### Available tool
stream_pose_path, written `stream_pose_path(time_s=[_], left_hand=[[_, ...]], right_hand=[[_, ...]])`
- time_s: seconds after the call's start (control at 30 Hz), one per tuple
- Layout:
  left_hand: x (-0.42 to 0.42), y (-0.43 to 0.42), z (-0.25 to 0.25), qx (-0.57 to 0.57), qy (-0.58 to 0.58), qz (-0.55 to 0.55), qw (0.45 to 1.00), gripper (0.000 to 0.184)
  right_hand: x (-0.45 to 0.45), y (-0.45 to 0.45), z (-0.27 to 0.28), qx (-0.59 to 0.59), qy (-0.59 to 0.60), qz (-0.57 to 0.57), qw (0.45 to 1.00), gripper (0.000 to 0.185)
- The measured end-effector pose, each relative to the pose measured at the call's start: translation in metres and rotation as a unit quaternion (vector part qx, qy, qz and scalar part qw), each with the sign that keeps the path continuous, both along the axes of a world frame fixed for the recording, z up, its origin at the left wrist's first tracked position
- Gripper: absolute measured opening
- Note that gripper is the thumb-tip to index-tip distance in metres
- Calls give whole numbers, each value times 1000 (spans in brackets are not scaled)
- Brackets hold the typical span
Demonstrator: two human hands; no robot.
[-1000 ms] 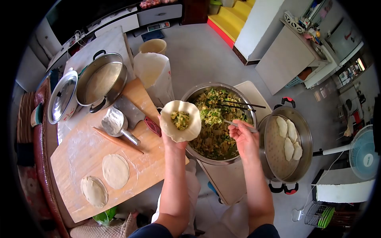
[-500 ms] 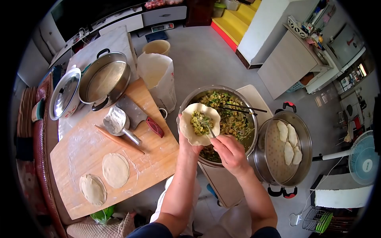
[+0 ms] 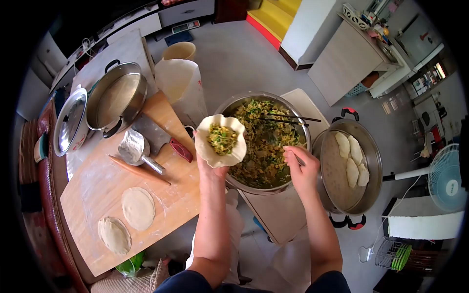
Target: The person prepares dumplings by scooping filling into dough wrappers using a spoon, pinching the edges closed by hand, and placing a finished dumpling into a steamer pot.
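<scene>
A round dough wrapper point(image 3: 202, 146) with a mound of chopped green and yellow filling point(image 3: 222, 138) rests in my left hand point(image 3: 213, 172), whose fingers cup it from below. My right hand point(image 3: 304, 168) is closed on the thin handle of a spoon over the right side of a large metal bowl point(image 3: 267, 190). The spoon's head is hidden in the loose filling point(image 3: 266, 146). Two dark chopsticks point(image 3: 293, 118) lie across that bowl. On the wooden board point(image 3: 171, 205) are a flat dough wrapper point(image 3: 138, 209) and a folded, stuffed dumpling point(image 3: 114, 235).
On the board lie a rolling pin point(image 3: 139, 170), a flour scoop point(image 3: 134, 149) and a cleaver point(image 3: 155, 134). A steamer pot point(image 3: 342, 195) at right holds several dumplings point(image 3: 343, 145). An empty pan point(image 3: 115, 100) and a lid point(image 3: 71, 122) stand at left. A fan point(image 3: 444, 178) is far right.
My right hand has moved away from the wrapper, rightward to the bowl's filling. My left hand with the wrapper has shifted left in view, and the filling mound now sits without the spoon.
</scene>
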State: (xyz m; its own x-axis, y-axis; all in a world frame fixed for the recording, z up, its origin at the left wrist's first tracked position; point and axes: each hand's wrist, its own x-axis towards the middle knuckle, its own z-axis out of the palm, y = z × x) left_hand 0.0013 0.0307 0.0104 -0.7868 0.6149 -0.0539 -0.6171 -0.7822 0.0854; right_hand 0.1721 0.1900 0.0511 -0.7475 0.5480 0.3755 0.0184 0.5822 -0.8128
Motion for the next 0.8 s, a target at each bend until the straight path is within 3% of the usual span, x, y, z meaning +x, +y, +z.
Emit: stream_pose_path(time_s=[0.13, 0.23, 0.3, 0.37, 0.47, 0.57, 0.67, 0.77, 0.8], left_hand=[[-6, -2, -2, -10, -17, 1, 1000, 48], [-4, -4, -1, -15, -43, 13, 999, 50], [-3, -4, 0, -15, -39, 17, 999, 55], [-4, -3, -5, -4, -2, 12, 1000, 66], [-1, -6, 4, -21, -35, 20, 999, 68], [-4, -8, 4, -6, -21, 14, 1000, 50], [-6, -10, 5, -9, -32, 24, 999, 47], [-11, -10, 3, 78, 62, -7, 995, 44], [-11, -10, 4, 56, 46, 7, 997, 43]], right_hand=[[-1, 14, -48, -47, -110, -52, 991, 15], [-8, 14, -61, -41, -117, -57, 991, 14], [-14, 4, -59, -132, -151, -45, 979, 16], [-17, 1, -64, -256, -126, -20, 958, 18], [-17, -2, -68, -412, -77, 10, 908, 19], [-14, -3, -70, -455, -35, 18, 890, 20], [-14, -3, -76, -518, -63, 10, 853, 21], [-15, -3, -73, -555, -37, 24, 831, 21], [-14, -3, -71, -558, -26, 28, 829, 21]])
